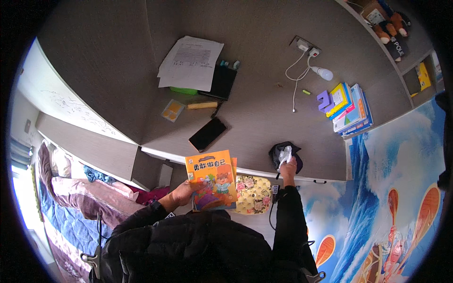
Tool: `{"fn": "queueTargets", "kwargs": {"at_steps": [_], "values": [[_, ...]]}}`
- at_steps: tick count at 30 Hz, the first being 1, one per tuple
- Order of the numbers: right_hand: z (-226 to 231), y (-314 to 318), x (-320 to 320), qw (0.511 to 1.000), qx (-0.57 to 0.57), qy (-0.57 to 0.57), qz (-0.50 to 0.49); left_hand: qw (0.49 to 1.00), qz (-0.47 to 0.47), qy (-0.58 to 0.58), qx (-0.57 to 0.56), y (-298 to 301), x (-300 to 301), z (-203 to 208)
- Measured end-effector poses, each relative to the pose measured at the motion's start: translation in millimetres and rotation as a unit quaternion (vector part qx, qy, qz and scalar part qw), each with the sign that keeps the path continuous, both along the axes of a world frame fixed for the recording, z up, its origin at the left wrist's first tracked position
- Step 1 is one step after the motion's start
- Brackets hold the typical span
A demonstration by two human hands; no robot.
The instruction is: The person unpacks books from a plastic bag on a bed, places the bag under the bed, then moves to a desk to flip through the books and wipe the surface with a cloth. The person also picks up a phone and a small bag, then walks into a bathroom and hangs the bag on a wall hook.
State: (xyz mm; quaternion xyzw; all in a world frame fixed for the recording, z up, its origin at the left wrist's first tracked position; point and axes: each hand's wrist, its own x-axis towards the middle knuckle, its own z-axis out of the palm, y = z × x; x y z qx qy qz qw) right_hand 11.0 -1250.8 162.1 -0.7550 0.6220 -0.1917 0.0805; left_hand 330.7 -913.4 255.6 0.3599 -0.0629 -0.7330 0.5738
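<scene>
My left hand (185, 192) is closed on the left edge of an orange picture book (211, 179) with cartoon animals on its cover. A second orange edge shows behind it, so it seems to be more than one book. They are held up in front of the desk's front edge. At the right part of that edge, my right hand (288, 167) has its fingers closed around a crumpled whitish thing (285, 154), perhaps plastic or tissue. It lies against a black cloth item (276, 153), a bag or cap, on the desk. My fingertips there are partly hidden.
On the desk (255, 127) lie a phone (207, 134), papers (191, 59) over a dark folder, a wooden stick (202, 105) and a small card (173, 110). Upright books (351, 108), a lamp bulb (322, 73) and white cables stand right. A floral chair (253, 194) is below.
</scene>
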Motion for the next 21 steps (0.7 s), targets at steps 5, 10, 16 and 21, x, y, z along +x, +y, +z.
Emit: {"fn": "queueTargets", "kwargs": {"at_steps": [5, 10, 16, 21], "values": [[3, -17, -1, 0.998, 0.051, 0.032, -0.001, 0.998, 0.010, 0.056, -0.005, -15, -3, -4], [4, -21, -1, 0.995, 0.092, 0.040, -0.024, 0.999, -0.016, 0.025, 0.043, -20, -4, -3], [15, -15, 2, 0.991, 0.097, 0.092, -0.006, 0.997, -0.037, 0.050, 0.037, -35, -1, -12], [19, -14, 5, 0.990, 0.106, 0.092, -0.004, 0.996, -0.050, 0.067, 0.033, -45, 2, -14]]}}
